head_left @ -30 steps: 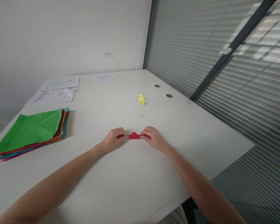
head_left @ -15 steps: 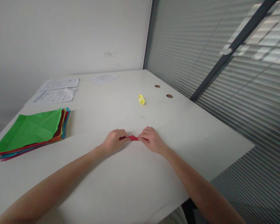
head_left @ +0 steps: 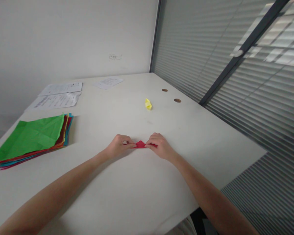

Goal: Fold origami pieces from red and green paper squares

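2 hands, both gripping. From my remote seat I'm seeing the left hand (head_left: 119, 146) pinching the folded red paper (head_left: 140, 144) at its 9 o'clock end, the right hand (head_left: 161, 146) pinching at 3 o'clock. Risks, I'm guessing: uneven pulling skewing or tearing a fold; a slackening thumb letting it spring open. Red paper is lying between the hands, peak pointing to 12 o'clock; whether it's touching the white table (head_left: 112, 195), I'm not telling for sure. Yellow piece (head_left: 148, 104) is sitting well apart, toward 1 o'clock.
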Tool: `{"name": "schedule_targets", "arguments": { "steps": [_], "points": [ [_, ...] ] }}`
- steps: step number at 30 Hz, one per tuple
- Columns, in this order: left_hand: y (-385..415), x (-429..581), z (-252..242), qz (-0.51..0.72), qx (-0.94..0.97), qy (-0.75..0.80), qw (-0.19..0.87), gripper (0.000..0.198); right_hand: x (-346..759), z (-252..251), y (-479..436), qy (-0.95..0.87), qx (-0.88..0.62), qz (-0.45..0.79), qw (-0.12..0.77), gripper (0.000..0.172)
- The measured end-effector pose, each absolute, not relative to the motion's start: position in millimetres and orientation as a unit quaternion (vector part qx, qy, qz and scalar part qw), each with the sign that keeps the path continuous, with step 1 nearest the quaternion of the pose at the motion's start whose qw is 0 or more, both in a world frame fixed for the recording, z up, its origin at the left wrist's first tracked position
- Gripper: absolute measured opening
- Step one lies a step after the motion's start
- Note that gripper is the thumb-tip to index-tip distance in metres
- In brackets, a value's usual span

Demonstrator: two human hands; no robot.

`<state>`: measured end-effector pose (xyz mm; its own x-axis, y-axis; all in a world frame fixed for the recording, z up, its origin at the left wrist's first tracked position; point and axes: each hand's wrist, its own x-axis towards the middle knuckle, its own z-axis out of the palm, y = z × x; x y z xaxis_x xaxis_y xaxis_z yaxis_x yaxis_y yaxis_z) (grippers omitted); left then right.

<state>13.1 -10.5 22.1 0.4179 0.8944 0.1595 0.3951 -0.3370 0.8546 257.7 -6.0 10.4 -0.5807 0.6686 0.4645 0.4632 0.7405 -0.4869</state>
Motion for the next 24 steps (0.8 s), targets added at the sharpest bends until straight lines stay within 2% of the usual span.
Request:
{"name": "schedule_targets", "arguments": {
  "steps": [7, 12, 20, 24],
  "points": [
    [-7, 11, 27, 0.344, 0.728, 0.437, 0.401, 0.018, 257, 12, -7, -0.824, -0.357, 0.266, 0.352, 0.02],
    [0, 8, 26, 0.407, 0.612, 0.474, 0.485, 0.023, 257, 14, -6, -0.763, -0.42, 0.323, 0.37, 0.021],
    [-4, 18, 27, 0.502, 0.49, 0.434, 0.565, 0.024, 248, 20, -9, -0.691, -0.451, 0.417, 0.382, 0.024],
    [-12, 28, 29, 0.52, 0.485, 0.394, 0.582, 0.022, 237, 35, -7, -0.686, -0.451, 0.419, 0.387, 0.023]
  ]
}}
